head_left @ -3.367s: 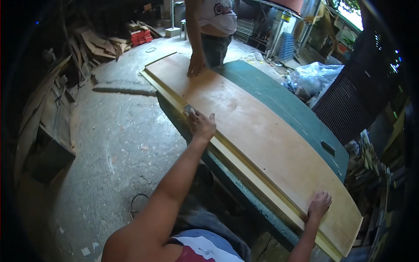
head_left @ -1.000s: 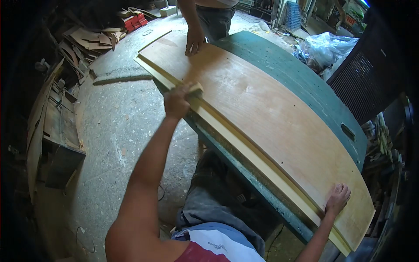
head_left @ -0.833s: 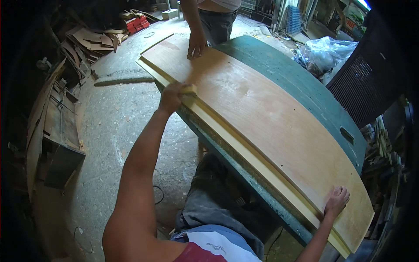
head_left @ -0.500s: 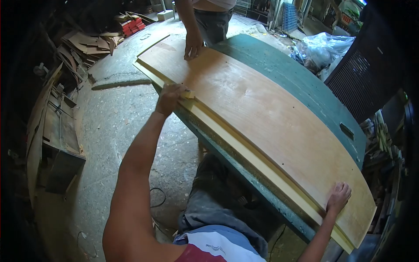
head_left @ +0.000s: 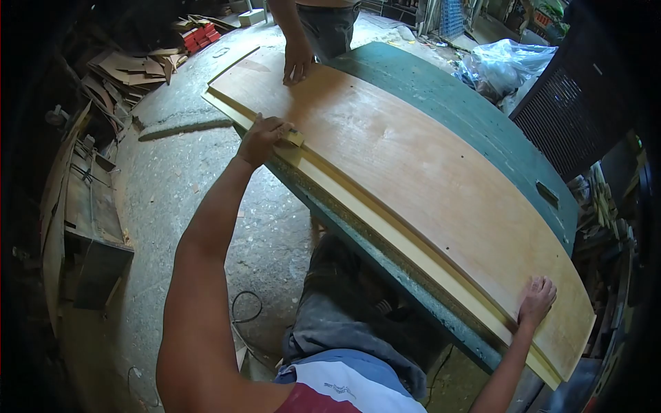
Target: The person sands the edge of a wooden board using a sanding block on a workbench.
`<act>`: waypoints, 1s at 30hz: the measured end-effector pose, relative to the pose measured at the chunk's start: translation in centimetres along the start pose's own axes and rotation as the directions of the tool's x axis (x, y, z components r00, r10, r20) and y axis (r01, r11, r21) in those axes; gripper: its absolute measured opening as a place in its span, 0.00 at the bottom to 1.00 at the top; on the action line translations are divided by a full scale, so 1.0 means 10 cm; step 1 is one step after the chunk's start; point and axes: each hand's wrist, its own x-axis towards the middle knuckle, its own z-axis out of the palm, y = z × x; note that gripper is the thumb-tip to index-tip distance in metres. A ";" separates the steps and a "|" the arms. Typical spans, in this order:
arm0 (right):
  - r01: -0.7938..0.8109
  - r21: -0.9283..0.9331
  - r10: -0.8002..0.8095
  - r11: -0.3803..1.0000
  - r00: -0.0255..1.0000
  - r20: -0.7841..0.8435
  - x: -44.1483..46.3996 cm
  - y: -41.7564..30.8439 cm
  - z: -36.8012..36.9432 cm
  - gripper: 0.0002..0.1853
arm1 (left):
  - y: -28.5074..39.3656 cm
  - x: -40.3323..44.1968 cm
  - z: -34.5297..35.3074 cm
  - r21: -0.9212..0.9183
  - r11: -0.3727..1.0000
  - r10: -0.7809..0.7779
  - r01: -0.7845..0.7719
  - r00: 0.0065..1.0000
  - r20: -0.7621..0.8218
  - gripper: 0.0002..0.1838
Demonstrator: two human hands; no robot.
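A long pale wooden panel (head_left: 385, 144) lies across a green-topped table (head_left: 441, 89). A strip of lighter wood (head_left: 385, 230) runs along its near side. My left hand (head_left: 261, 140) is closed around a small yellow block (head_left: 294, 138), which rests at the panel's near edge toward the far left end; its exact kind I cannot make out. On the panel's right end, my right hand (head_left: 538, 300) presses down with fingers stretched over the surface, holding nothing. Another person's hand (head_left: 298, 63) touches the panel's far edge.
The other person's dark trousers (head_left: 327, 31) show behind the table. Clear plastic sheeting (head_left: 506, 65) and a dark louvred panel (head_left: 558, 103) stand at the right. Scrap boards (head_left: 127, 72) pile up at the left. A cable (head_left: 237, 320) lies on the floor.
The view has shifted slightly, so the panel and table sit a little higher. My left hand still grips the yellow block at the near edge; my right hand stays on the panel.
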 end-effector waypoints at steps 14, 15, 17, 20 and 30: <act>-0.011 0.022 0.011 1.000 1.000 0.017 -0.01 0.01 0.02 0.22 | 1.04 -0.07 -0.17 -0.215 0.977 0.028 -0.011 0.997 0.075 0.14; -0.001 0.019 0.002 1.000 1.000 -0.015 -0.02 0.02 0.05 0.22 | 0.79 -0.15 -0.10 -0.203 0.979 -0.015 0.016 1.000 0.010 0.14; -0.009 0.019 0.010 1.000 0.999 -0.048 -0.04 0.07 0.09 0.22 | 0.31 -0.24 -0.18 -0.165 0.949 -0.248 0.269 0.959 0.140 0.13; 0.034 -0.008 -0.034 0.999 0.999 -0.040 0.02 0.00 0.07 0.22 | 0.38 -0.09 -0.21 -0.215 0.969 -0.099 0.120 0.989 0.107 0.14; 0.019 -0.007 -0.019 1.000 0.999 -0.035 -0.08 -0.07 -0.01 0.24 | 0.73 -0.23 0.04 -0.304 0.938 -0.138 0.165 0.984 0.109 0.16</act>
